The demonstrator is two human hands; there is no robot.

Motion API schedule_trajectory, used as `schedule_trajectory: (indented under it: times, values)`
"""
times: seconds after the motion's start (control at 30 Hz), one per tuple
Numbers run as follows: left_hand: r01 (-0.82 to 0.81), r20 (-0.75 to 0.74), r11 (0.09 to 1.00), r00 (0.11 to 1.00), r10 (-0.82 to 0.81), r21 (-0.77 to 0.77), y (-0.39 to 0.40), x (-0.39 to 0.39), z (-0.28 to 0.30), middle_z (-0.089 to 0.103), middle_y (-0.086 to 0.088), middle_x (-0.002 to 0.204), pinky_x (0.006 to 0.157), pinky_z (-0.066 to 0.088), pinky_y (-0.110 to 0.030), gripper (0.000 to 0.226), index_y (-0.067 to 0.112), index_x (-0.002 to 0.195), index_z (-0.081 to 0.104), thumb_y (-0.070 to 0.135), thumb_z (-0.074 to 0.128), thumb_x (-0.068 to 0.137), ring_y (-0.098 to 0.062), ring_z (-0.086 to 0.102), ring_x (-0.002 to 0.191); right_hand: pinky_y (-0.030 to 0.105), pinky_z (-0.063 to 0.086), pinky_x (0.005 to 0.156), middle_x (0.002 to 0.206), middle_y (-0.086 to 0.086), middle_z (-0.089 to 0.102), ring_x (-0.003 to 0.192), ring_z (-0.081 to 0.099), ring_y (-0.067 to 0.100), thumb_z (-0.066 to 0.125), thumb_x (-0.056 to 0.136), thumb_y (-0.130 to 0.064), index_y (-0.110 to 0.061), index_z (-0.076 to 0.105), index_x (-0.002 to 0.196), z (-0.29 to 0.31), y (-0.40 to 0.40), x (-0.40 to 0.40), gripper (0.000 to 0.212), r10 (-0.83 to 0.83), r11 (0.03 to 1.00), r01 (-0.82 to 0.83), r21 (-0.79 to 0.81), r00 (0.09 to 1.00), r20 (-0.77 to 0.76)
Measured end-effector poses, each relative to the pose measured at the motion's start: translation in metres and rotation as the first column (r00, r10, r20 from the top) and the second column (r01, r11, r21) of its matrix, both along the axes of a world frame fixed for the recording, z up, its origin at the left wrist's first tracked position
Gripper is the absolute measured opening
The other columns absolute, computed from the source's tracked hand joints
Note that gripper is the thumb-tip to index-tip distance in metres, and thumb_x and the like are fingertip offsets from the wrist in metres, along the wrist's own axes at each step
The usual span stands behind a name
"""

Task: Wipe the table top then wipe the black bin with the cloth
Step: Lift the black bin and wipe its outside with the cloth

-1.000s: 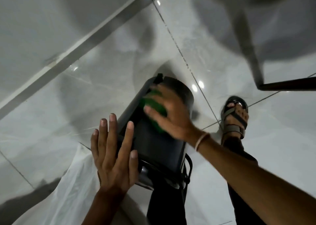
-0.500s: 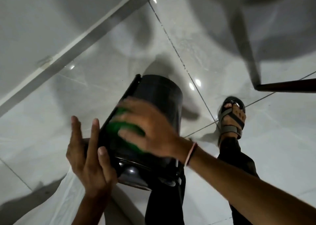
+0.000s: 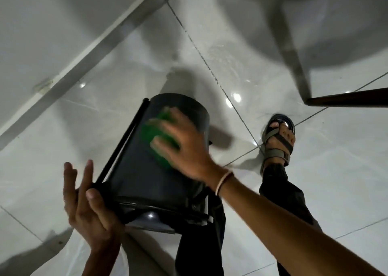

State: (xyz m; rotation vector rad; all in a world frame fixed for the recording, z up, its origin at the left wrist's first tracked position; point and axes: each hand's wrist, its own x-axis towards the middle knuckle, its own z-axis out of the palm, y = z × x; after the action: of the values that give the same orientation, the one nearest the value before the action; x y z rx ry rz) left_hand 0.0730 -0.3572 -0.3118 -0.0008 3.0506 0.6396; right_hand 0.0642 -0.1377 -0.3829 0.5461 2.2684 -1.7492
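The black bin (image 3: 136, 177) is tipped toward me, its base far from me and its lidded top near my body. My left hand (image 3: 88, 208) braces the near left edge of the bin, thumb on its rim, fingers stretched along its side. My right hand (image 3: 184, 147) presses a green cloth (image 3: 159, 141) flat against the upper side of the bin; hand and cloth are motion-blurred. Much of the cloth is hidden under my palm.
Glossy white floor tiles (image 3: 315, 181) lie all around. A sandalled foot (image 3: 279, 141) stands right of the bin. A dark table edge (image 3: 346, 100) and grey leg (image 3: 294, 61) sit upper right. A white plastic bag (image 3: 52, 259) lies lower left. The wall base (image 3: 84, 59) runs diagonally.
My right hand has slid the green cloth from the near part of the bin up toward its far end. My left hand stays on the near left edge, with the bin tilted slightly differently.
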Motion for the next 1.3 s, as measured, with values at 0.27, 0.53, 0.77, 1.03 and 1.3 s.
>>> schedule_trajectory:
  times: [0.27, 0.53, 0.77, 1.03, 1.3]
  values:
    - [-0.059, 0.017, 0.997, 0.998, 0.059, 0.039, -0.001, -0.003, -0.003, 0.053, -0.020, 0.159, 0.123, 0.031, -0.018, 0.051, 0.015, 0.150, 0.057, 0.031, 0.025, 0.113, -0.016, 0.040, 0.157, 0.035, 0.049, 0.114, 0.152, 0.019, 0.055, 0.135, 0.055, 0.031, 0.053, 0.108, -0.030, -0.011, 0.054, 0.147, -0.043, 0.028, -0.002, 0.043, -0.538, 0.694, 0.715, -0.085, 0.593, 0.599]
    - [-0.180, 0.024, 0.983, 0.983, 0.179, 0.024, 0.006, 0.002, -0.001, 0.052, -0.019, 0.160, 0.117, 0.026, -0.005, 0.050, 0.014, 0.148, 0.059, 0.027, 0.028, 0.112, -0.005, 0.043, 0.152, 0.041, 0.047, 0.117, 0.150, 0.018, 0.056, 0.137, 0.057, 0.033, 0.058, 0.105, -0.034, -0.012, 0.050, 0.149, -0.028, 0.031, 0.003, 0.050, -0.426, 0.698, 0.689, -0.195, 0.619, 0.660]
    - [-0.242, 0.025, 0.965, 0.970, 0.240, 0.101, 0.001, -0.001, -0.007, 0.055, -0.011, 0.160, 0.124, 0.036, -0.029, 0.046, 0.021, 0.148, 0.058, 0.031, 0.032, 0.112, -0.014, 0.046, 0.153, 0.042, 0.039, 0.122, 0.152, 0.012, 0.047, 0.145, 0.046, 0.030, 0.069, 0.096, -0.037, -0.025, 0.053, 0.145, 0.009, 0.017, 0.023, 0.053, -0.121, 0.946, 0.213, -0.243, 0.931, 0.345]
    - [-0.060, 0.026, 0.995, 0.998, 0.058, 0.085, 0.017, -0.011, -0.001, 0.036, -0.009, 0.171, 0.135, 0.010, -0.034, 0.054, 0.016, 0.155, 0.050, 0.029, 0.030, 0.107, -0.026, 0.023, 0.165, 0.050, 0.050, 0.115, 0.142, 0.019, 0.063, 0.129, 0.061, 0.039, 0.049, 0.104, -0.037, -0.009, 0.059, 0.142, -0.066, 0.034, 0.029, 0.048, -0.336, 0.416, 0.906, -0.080, 0.235, 0.912]
    - [0.157, -0.051, 0.986, 0.987, -0.154, 0.053, 0.029, 0.014, -0.001, 0.038, -0.018, 0.168, 0.135, -0.003, -0.053, 0.051, 0.009, 0.150, 0.054, 0.032, 0.034, 0.110, -0.030, 0.022, 0.165, 0.032, 0.034, 0.125, 0.164, -0.008, 0.039, 0.156, 0.033, 0.013, 0.061, 0.090, -0.061, -0.043, 0.057, 0.133, 0.051, -0.011, 0.061, 0.047, -0.104, 0.992, 0.114, -0.046, 0.979, 0.173]
